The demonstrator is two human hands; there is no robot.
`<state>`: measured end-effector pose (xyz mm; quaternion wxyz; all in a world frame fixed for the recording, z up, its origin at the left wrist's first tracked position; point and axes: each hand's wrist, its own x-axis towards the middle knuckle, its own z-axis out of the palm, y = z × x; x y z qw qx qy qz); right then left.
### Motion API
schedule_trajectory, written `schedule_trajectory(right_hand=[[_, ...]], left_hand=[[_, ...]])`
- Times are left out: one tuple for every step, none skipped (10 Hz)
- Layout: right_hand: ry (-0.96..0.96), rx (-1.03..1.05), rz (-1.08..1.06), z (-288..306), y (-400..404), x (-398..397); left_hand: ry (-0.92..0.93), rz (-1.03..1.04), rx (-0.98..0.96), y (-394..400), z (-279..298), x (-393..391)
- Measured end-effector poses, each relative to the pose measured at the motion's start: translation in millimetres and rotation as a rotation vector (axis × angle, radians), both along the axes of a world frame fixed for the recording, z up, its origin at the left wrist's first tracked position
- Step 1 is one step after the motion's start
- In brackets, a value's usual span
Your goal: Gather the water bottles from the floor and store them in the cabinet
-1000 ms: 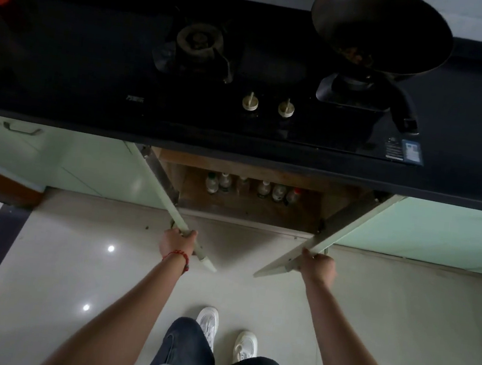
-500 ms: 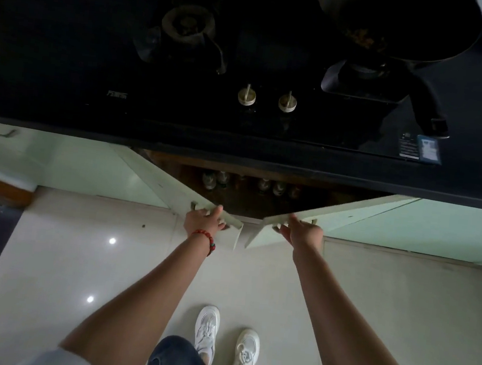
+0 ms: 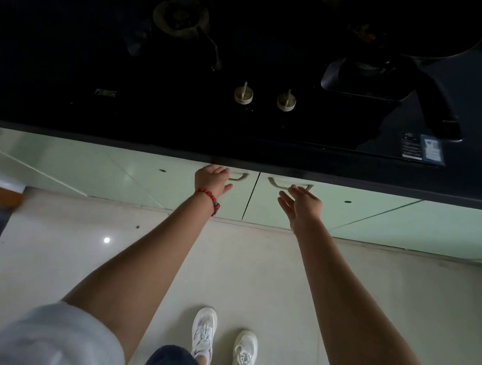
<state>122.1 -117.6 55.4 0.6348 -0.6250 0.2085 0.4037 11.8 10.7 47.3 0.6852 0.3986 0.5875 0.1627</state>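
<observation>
- Two pale green cabinet doors (image 3: 173, 183) meet shut along one seam below the dark table (image 3: 66, 72), which carries a gas hob and a wok (image 3: 402, 20). From where I watch, this is the biggest fact: the cabinet reads as closed.
- Floor (image 3: 253, 273): bare pale tile in front of the cabinet, nothing on it but my wearer's white shoes (image 3: 222, 345). I see no water bottles anywhere in view; I judge they are behind the doors, but I cannot confirm that from this view.
- Left hand (image 3: 211, 179), with a red bead bracelet on the wrist, lies against the left door, its fingers spread loosely over the left handle (image 3: 239, 176), gripping nothing.
- Right hand (image 3: 302, 202) is open, palm turned inward, fingers apart, just below the right handle (image 3: 290, 185) and not clamped on it.
- Both handles run level along the door tops, either side of the seam; each hand is beside its own, so neither has the advantage.
</observation>
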Motion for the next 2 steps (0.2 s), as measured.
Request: schedule_trajectory(right_hand=[[0.011, -0.008, -0.027, -9, -7, -2], [0.022, -0.062, -0.038, -13, -19, -6]], left_hand=[[0.001, -0.024, 0.009, 2, -2, -5], [0.031, -0.071, 0.011, -10, -2, -20]])
